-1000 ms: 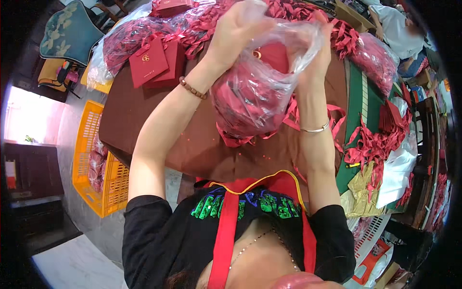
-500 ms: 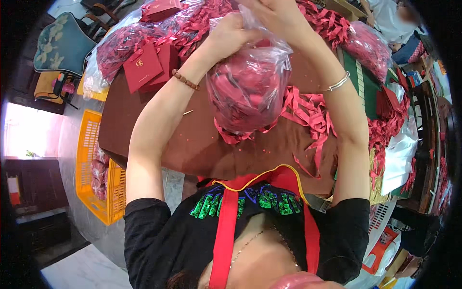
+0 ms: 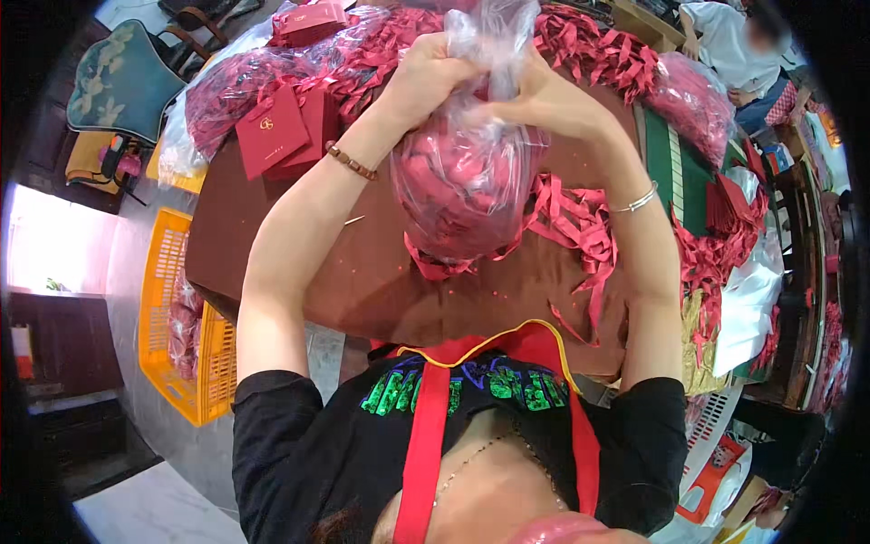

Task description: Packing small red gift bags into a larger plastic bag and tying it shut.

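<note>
A clear plastic bag (image 3: 467,186) packed with red ribbon pieces stands on the brown-covered table (image 3: 362,290). Its neck is gathered at the top. My left hand (image 3: 433,77) grips the neck from the left side, fingers curled into the film. From the right, my right hand (image 3: 548,100) closes round the same gathered neck, thumb pointing toward the left hand. Loose film sticks up above both hands. Red ribbons (image 3: 580,222) lie loose to the right of the bag, and some show under its base.
Red paper gift bags (image 3: 272,136) and a filled plastic bag (image 3: 240,91) sit at the far left. Ribbon heaps (image 3: 598,50) line the back, with another filled bag (image 3: 693,100) at right. A yellow crate (image 3: 168,317) stands on the floor. A person (image 3: 734,45) is at far right.
My right hand has come down from above onto the right side of the bag's neck. The left hand keeps its hold, and the loose film now stands upright between the hands.
</note>
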{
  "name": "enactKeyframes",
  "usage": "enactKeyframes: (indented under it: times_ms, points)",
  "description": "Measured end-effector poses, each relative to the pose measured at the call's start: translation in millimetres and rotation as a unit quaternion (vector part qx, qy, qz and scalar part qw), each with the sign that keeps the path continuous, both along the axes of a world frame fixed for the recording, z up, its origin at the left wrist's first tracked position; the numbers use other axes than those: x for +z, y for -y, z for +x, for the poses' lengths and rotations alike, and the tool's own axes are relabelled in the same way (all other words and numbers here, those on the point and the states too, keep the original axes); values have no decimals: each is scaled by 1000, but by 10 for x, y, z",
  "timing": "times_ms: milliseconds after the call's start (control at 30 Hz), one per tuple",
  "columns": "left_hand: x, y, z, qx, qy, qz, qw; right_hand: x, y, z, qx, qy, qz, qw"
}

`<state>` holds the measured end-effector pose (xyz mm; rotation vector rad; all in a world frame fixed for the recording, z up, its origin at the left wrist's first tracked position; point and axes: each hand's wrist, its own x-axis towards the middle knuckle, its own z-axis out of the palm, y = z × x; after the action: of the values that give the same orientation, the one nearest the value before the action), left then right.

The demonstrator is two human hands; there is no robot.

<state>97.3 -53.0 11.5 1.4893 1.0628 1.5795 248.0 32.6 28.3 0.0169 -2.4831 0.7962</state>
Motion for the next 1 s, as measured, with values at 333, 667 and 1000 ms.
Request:
enactKeyframes:
  times_ms: [333,667,1000]
  points:
    - [60,-18,-185,28,312,28,949,96,124,10,-36,1,-236,971]
    - [62,-9,-126,13,441,50,896,123,131,43,25,-92,-514,853]
    - [82,5,-153,44,409,20,911,-37,-176,32,357,-159,-677,624]
